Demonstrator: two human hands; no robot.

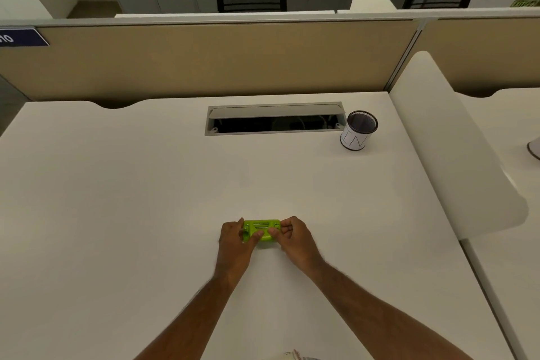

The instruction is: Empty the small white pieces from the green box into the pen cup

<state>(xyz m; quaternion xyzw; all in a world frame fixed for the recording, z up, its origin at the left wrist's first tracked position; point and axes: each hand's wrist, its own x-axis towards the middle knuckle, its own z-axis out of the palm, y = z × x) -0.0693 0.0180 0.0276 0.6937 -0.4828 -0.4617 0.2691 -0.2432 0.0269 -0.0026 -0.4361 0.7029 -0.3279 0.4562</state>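
Note:
A small bright green box (261,228) lies on the white desk near the front middle. My left hand (235,238) grips its left end, thumb on top. My right hand (293,235) grips its right end, thumb also on the lid. The box looks closed; no white pieces show. The pen cup (358,130), a black mesh cylinder wrapped in white paper with lettering, stands upright at the far right of the desk, well away from both hands. Nothing is visible in its dark inside.
An open cable tray slot (274,120) is set into the desk just left of the cup. A tan partition (204,58) closes the back. A white curved divider (455,149) borders the right side. Black chairs and grey lockers stand beyond.

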